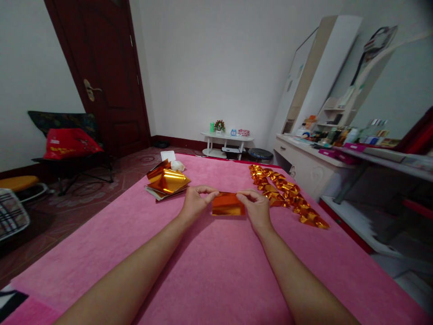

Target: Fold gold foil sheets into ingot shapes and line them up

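A rectangular piece of shiny gold-orange foil paper is stretched between both hands, just above the pink cloth. My left hand pinches its upper left corner between thumb and fingers. At the upper right corner, my right hand grips it the same way. To the left of my left hand lies a loose stack of gold foil sheets, some curling up. Beyond my right hand, folded gold foil pieces lie in long rows.
Behind the foil stack sit a crumpled white item and a white tray. A low white table stands by the far wall. On the right is a cluttered dresser; a chair with a red bag is at left.
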`<act>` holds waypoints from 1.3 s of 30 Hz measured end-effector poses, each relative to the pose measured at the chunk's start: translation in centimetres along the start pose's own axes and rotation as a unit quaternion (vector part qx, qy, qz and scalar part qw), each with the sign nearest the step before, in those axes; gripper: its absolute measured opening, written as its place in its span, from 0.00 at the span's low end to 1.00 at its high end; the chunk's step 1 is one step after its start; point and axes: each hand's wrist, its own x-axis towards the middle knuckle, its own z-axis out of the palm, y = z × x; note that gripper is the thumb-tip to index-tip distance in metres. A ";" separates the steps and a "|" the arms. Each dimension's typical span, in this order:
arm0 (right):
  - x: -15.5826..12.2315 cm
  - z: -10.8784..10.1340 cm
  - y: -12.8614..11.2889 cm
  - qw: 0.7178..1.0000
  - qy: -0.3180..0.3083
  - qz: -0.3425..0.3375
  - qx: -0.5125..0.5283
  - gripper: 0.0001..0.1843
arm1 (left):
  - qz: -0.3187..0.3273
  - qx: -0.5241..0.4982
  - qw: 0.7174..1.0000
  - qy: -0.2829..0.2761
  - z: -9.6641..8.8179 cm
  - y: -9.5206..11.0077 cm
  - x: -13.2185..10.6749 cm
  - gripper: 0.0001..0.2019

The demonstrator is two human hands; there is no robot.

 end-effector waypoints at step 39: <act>-0.8 -0.4 2.4 0.903 -0.143 0.235 -0.331 0.02 | 0.069 0.441 0.863 -0.237 1.7 -1.4 -2.7 0.16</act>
